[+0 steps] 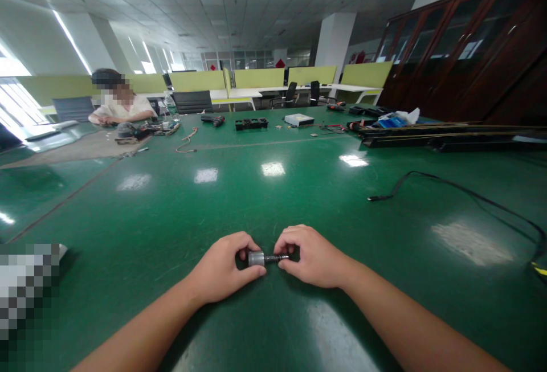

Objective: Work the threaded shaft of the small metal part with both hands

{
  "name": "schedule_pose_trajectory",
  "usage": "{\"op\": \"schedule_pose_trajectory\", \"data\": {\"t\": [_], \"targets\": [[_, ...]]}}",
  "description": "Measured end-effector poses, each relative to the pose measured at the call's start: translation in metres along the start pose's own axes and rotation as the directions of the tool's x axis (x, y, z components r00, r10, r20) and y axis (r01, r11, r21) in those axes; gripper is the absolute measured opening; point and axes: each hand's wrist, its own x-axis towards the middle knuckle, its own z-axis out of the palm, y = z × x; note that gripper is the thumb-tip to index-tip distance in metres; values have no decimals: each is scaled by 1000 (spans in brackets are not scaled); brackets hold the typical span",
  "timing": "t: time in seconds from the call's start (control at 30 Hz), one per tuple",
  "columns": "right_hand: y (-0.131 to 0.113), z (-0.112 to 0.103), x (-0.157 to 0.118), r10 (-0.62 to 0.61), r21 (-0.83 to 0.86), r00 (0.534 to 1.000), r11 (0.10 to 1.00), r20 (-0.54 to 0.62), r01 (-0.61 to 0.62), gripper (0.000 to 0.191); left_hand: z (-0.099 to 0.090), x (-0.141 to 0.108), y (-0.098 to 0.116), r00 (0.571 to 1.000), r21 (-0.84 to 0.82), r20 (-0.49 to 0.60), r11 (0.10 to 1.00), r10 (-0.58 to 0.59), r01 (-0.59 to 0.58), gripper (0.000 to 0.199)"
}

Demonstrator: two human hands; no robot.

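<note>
A short silvery metal cylinder with a thin dark ridged shaft (257,258) lies sideways low over the green table, its shaft pointing right. My left hand (222,268) curls round the cylinder, thumb along the near side and fingers on the far side. Thumb and fingers of my right hand (310,258) close on the far right end of the shaft. Whether the ridges are a thread or a coiled spring is too small to tell.
The glossy green table (179,212) fills the foreground. A black cable (461,181) curves across its right side. A pixelated pale object (25,281) stands at the left edge. Farther back lie a power drill (212,120), a black tray-like part (251,124) and a white box (299,119). A person (122,101) sits far left.
</note>
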Motion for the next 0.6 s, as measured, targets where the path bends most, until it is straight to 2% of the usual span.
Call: {"op": "schedule_pose_trajectory", "data": {"t": [0.6], "targets": [[8,-5,-1,29,17,1000,999,7,-29,9,0,0,-1,1000,-6,3,1000,-6,7,19]]}}
